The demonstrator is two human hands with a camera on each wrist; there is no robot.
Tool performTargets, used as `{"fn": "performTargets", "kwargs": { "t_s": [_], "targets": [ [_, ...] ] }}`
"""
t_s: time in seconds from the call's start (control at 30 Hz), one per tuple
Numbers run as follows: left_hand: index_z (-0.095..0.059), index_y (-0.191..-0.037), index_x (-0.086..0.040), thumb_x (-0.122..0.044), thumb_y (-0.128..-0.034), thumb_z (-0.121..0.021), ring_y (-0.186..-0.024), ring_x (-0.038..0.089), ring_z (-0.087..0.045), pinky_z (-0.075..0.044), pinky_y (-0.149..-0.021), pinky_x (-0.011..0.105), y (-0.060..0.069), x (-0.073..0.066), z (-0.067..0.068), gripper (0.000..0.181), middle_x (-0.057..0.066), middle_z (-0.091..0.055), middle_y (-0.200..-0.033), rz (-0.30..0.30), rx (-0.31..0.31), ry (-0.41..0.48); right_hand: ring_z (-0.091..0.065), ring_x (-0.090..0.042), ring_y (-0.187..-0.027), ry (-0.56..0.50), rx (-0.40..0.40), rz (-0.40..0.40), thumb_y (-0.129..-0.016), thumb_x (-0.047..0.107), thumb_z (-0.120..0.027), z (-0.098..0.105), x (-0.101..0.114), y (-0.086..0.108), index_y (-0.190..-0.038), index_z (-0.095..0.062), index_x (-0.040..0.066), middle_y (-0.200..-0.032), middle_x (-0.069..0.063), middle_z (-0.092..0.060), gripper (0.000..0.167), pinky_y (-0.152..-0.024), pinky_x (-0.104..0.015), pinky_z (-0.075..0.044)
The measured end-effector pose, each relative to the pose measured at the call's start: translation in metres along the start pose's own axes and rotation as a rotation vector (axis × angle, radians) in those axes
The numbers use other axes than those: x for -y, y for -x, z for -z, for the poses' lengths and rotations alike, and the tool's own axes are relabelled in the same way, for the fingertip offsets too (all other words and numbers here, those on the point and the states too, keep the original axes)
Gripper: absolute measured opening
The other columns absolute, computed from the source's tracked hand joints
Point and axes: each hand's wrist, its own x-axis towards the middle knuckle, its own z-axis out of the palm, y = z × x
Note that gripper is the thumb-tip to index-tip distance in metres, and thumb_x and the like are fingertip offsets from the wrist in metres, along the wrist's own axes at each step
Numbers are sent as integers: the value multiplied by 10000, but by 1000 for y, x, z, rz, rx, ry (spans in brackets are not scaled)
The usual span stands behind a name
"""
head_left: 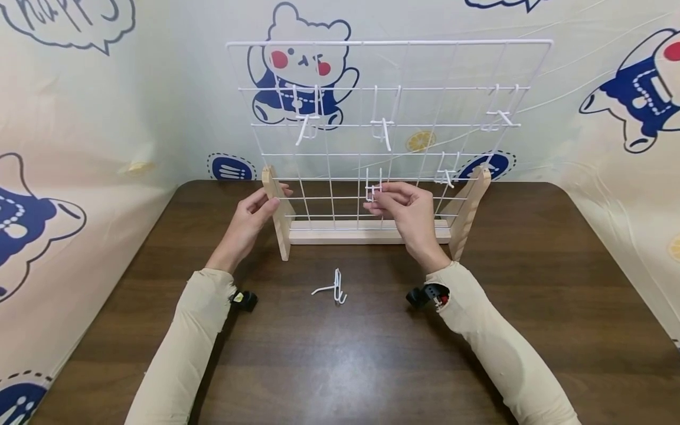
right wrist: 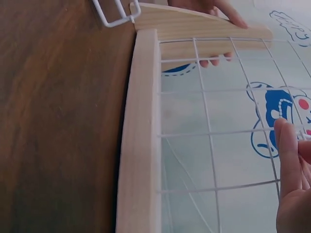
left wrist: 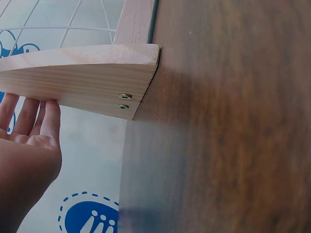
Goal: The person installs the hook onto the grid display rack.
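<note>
A white wire grid rack (head_left: pixel 345 154) stands on wooden supports. My left hand (head_left: pixel 247 221) holds its left wooden side piece (head_left: pixel 281 230), thumb in front and fingers behind; the left wrist view shows those fingers (left wrist: pixel 50 121) against the wood's back edge. Between thumb and fingers, my right hand (head_left: pixel 411 215) pinches a white wire hook (head_left: pixel 373 188) at the lower middle of the grid. Whether that hook is seated on a wire I cannot tell, since fingers partly cover it. Another white hook (head_left: pixel 337 287) lies loose on the table in front of the rack.
Hooks hang on the grid: an upper left one (head_left: pixel 305 124), an upper middle one (head_left: pixel 383 125), an upper right one (head_left: pixel 500 115) and a lower right one (head_left: pixel 446 176). A wooden crossbar (head_left: pixel 345 237) joins the supports on the brown table (head_left: pixel 340 354). Behind is a printed cloth (head_left: pixel 175 106).
</note>
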Motion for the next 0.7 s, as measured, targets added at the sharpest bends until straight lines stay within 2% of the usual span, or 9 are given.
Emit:
{"fn": "performTargets", "kwargs": {
  "t_s": [0.17,0.3,0.53,0.7],
  "targets": [
    [-524,-1414,-59,-269,-1024,-564,-1345,288,-444,-252,-1176,502,-1,1,-1,445,181,-536,-1408,-4,3,6,-748,-275,-757,15,-29,-74,-921,-82,-635,-1,-4,4,-1073,-626,-198,-996,-369,-665,191,-732,-365,-589],
    [-542,-1406,-92,-269,-1026,-559,-1347,285,-441,-253,-1175,502,-1,2,-1,419,190,-528,-1414,-5,8,1,-747,-284,-762,48,-13,-97,-944,-77,-604,0,-7,5,-1099,-618,-210,-1003,-401,-644,205,-728,-364,-590],
    [-533,-1406,-64,-268,-1025,-562,-1343,306,-442,-249,-1176,508,0,0,1,433,150,-560,-1386,-9,-7,10,-743,-303,-744,168,92,-139,-966,7,-617,6,-7,0,-1092,-637,-193,-945,-370,-676,237,-700,-395,-595],
    [-530,-1411,-68,-272,-1024,-560,-1332,284,-449,-252,-1175,508,0,0,1,439,148,-558,-1389,-8,2,7,-735,-345,-744,311,199,-263,-967,-10,-577,15,-6,-1,-1050,-661,-170,-928,-350,-685,199,-687,-401,-597]
  ]
}}
